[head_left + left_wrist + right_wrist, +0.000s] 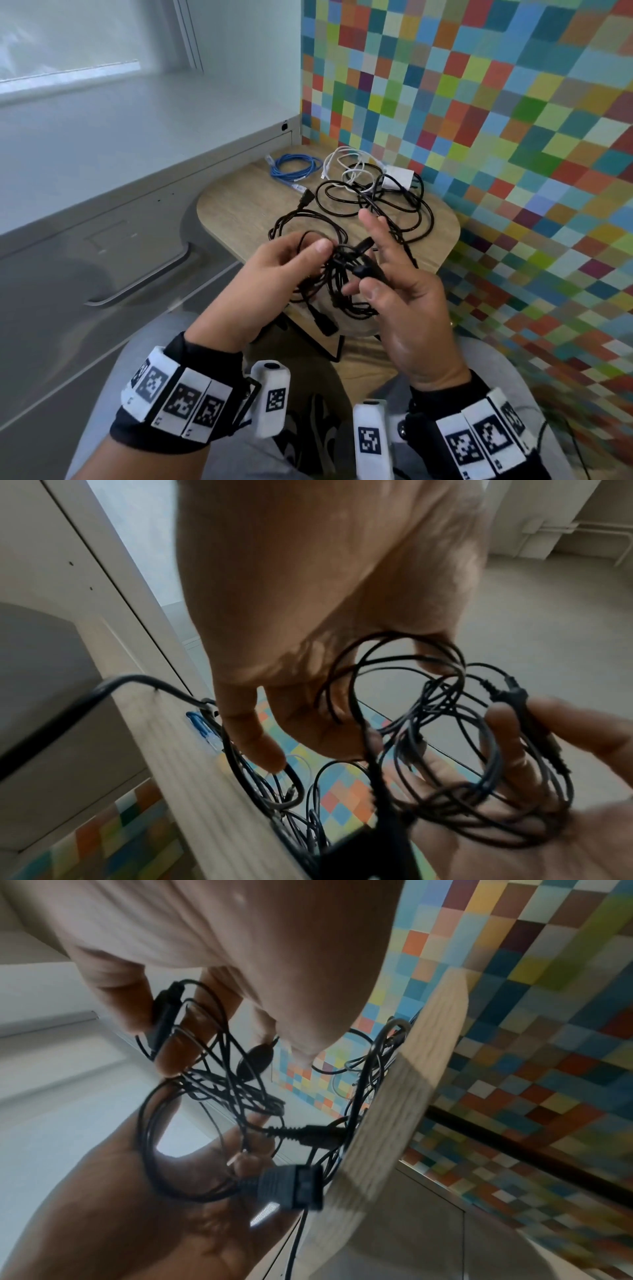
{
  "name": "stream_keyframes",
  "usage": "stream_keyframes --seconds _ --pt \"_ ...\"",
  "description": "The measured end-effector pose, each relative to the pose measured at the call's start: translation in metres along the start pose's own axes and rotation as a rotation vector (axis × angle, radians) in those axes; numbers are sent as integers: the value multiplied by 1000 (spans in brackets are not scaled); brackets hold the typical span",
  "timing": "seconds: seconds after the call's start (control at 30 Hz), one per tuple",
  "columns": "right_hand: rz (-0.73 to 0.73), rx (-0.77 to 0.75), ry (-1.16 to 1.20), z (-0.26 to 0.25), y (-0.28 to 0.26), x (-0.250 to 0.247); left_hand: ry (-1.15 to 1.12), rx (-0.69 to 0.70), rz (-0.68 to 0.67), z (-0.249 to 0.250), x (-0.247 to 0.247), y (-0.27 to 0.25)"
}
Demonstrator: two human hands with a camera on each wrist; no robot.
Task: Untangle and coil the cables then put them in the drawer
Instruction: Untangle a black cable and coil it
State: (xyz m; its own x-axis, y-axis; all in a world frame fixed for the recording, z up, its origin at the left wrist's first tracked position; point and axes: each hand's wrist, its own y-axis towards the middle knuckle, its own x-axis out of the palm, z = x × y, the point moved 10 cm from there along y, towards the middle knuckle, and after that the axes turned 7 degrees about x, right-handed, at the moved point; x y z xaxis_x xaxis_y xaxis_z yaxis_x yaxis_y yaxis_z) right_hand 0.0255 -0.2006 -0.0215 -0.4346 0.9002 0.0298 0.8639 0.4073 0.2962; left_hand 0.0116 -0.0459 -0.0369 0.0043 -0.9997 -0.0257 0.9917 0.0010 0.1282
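A tangled thin black cable (337, 286) hangs between my two hands above the near edge of the small wooden table (236, 209). My left hand (317, 255) pinches its loops (404, 696) with thumb and fingers. My right hand (363, 279) pinches a black plug (164, 1015) of the same cable between thumb and forefinger, and its other fingers stick out straight. A flat black connector (291, 1185) dangles by the table edge. Thicker black cables (376, 202) lie tangled on the table.
A coiled blue cable (294, 168) and a white cable (344, 164) with a white adapter (397, 178) lie at the table's far side. A grey cabinet with a handled drawer front (137, 284) stands to the left. A multicoloured checked wall (513, 137) bounds the right.
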Motion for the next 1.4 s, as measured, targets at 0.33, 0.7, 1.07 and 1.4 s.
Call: stream_keyframes --seconds 0.33,0.7,1.07,1.4 --pt "292 104 95 15 4 -33 -196 164 70 17 -9 1" --pt "395 154 60 23 4 -39 -408 126 144 18 -10 0" --pt "400 176 122 18 2 -35 132 110 75 10 -11 3" --pt "392 163 94 17 2 -31 260 299 181 31 -12 0"
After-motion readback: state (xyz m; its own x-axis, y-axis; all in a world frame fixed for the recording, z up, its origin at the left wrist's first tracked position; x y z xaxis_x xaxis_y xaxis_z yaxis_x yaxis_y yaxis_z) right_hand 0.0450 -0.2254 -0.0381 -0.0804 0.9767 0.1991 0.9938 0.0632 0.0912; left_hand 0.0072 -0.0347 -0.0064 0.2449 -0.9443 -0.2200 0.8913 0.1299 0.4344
